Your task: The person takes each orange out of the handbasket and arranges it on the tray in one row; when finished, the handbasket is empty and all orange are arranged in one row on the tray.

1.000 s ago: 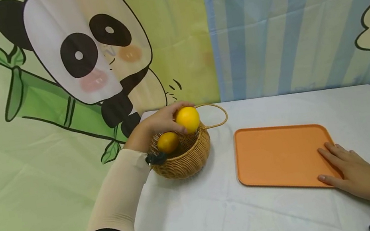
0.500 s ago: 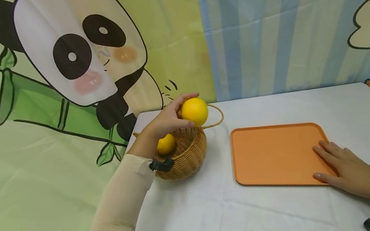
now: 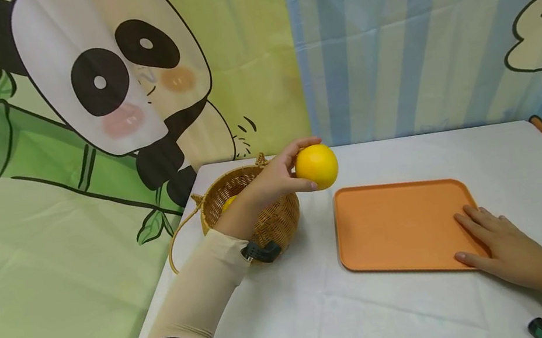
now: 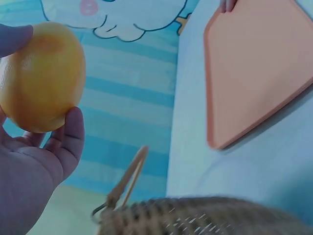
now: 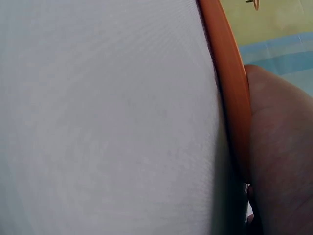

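Head view: your left hand (image 3: 278, 178) pinches the fruit (image 3: 317, 167); below and right of those fingers lies the tray (image 3: 393, 232), long side crosswise, your spread right hand (image 3: 502, 250) touching it.

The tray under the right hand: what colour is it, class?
Orange; the tray shows best in the head view.

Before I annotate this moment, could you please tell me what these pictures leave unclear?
Head: most of the yellow fruit in the basket, hidden by the left forearm.
Left wrist: most of the basket, cut off by the bottom edge; most of the right hand, by the top edge.
Right wrist: one end of the orange tray, past the top edge.
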### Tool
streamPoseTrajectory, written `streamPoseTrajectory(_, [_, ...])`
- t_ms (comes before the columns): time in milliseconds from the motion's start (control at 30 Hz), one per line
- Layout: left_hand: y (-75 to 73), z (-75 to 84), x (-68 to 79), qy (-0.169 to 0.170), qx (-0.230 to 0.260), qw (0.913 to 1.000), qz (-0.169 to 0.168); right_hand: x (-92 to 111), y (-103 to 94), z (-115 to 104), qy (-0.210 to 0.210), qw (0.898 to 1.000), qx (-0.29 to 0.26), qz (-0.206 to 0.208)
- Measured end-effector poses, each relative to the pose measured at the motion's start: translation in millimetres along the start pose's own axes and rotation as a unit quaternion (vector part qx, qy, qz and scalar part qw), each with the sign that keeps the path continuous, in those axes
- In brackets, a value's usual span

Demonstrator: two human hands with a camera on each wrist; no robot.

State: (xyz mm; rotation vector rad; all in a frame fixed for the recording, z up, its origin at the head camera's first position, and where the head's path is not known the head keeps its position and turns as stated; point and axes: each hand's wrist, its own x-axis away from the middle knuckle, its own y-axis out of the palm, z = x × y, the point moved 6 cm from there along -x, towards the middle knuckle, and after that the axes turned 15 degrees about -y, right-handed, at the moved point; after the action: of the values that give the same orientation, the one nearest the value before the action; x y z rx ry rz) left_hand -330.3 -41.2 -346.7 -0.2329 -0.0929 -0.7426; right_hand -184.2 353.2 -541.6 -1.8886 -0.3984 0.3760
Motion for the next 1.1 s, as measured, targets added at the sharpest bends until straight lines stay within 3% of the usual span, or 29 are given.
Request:
streamPoseTrajectory(433, [36.1,-24.2,-33.5,-0.008,0.009,0.9999,-0.004,1,-4.5,-1,0.0,1.0,0.001,-0.005])
streamPoseTrajectory(767, [68.5,-56.1,-64.6,-0.044,-0.005,0.9989,0.012,1,-3.7,1,0.0,1.0,-0.001,-0.002])
streamPoseTrajectory(1100, [77.1,-92.6,-86.7,-0.09,-0.019,0.9947,0.045,0,-0.4,-2,-0.001,1.0,-0.007,0.004])
